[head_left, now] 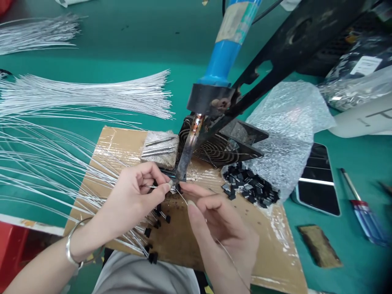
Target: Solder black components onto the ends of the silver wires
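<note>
A soldering iron (pixel 222 57) with a blue handle is clamped in a black metal bracket (pixel 275 53), its tip pointing down over the cardboard (pixel 266 253). Just left of the tip, my left hand (pixel 131 202) pinches a thin white wire (pixel 150 186) between thumb and fingertips; its far end is mostly hidden. Thin solder wire (pixel 229 256) runs through my right hand (pixel 225 232), gripped by thumb and fingers, and reaches up to the iron's tip. Under my left hand lie several white wires with black end pieces (pixel 152 257).
Loose black pieces (pixel 249 183) spill from a bubble-wrap bag (pixel 284 126). A fan (pixel 211 149) sits behind the iron, beside a pad with metal rods (pixel 159 161). Bundled white wires (pixel 92 96) lie left. A phone (pixel 318 179), screwdriver (pixel 367 216) and brown sponge (pixel 320 246) lie right.
</note>
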A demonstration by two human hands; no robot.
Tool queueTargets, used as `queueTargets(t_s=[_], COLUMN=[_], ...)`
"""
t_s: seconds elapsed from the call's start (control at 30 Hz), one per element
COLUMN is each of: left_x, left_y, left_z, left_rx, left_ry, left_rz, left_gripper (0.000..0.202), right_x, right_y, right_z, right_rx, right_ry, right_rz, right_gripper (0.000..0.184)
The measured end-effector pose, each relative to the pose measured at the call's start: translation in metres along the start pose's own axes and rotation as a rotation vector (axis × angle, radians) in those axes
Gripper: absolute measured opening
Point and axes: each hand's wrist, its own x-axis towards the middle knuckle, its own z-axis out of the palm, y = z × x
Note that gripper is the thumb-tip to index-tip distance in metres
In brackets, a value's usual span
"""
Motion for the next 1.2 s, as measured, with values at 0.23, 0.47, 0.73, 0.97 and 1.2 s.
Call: queueTargets(t_s=[0.23,0.47,0.73,0.97,1.2], left_x=[0.0025,0.0022,0.0007,0.0018,0.0029], left_y=[0.0051,0.0064,0.0068,0.0065,0.0092], left_z=[0.0010,0.0005,-0.0001,-0.0001,0.0004], left_rx=[-0.052,-0.095,-0.074,-0.069,-0.071], left_ry=[0.033,0.028,0.021,0.026,0.018], left_rz=[0.006,0.017,0.024,0.034,0.037], left_gripper=[0.014,0.015,0.016,0.015,0.016], right_x=[0.0037,0.0031,0.0025,0.0023,0.0029], right_y=[0.0013,0.0005,-0.0003,-0.0002,-0.0023], right_z=[0.0007,0.0029,0.0005,0.0001,0.0000], right_rx=[-0.009,-0.054,-0.053,-0.072,-0.076], right_ry=[-0.006,0.029,0.016,0.026,0.018], right_rz=[-0.061,-0.074,-0.075,-0.072,-0.066], right_gripper=[0.022,0.022,0.023,0.023,0.024])
